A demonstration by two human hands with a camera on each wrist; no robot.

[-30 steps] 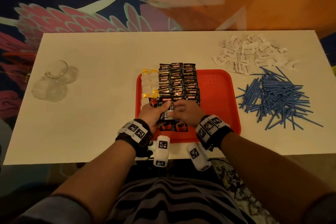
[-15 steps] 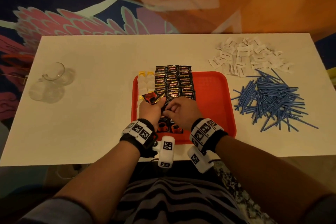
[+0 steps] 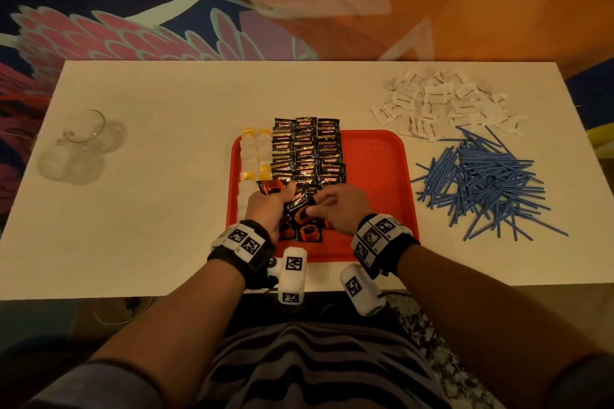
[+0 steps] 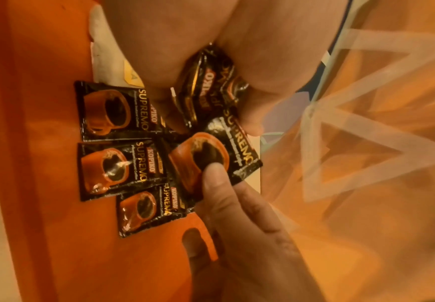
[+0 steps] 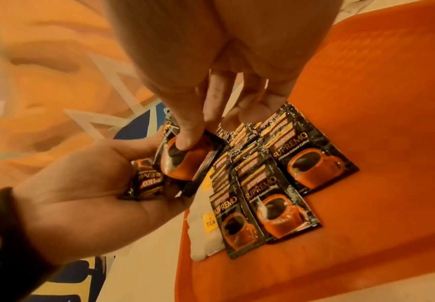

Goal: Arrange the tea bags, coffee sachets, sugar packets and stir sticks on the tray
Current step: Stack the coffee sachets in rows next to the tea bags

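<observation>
White desk (image 3: 166, 209) under warm light carries a red tray (image 3: 375, 169), with 3 overlapping columns of black coffee sachets (image 3: 305, 153) beside white tea bags (image 3: 255, 149) along its left edge. Left hand (image 3: 269, 209) grips a small bunch of sachets (image 4: 206, 87) above the tray's near part. Right hand (image 3: 342, 209) pinches 1 sachet (image 4: 211, 159) from that bunch between thumb and fingers. Sugar packets (image 3: 442, 103) and blue stir sticks (image 3: 485, 183) lie heaped on the desk to the tray's right. Clear glasses (image 3: 79, 149) sit far left.
</observation>
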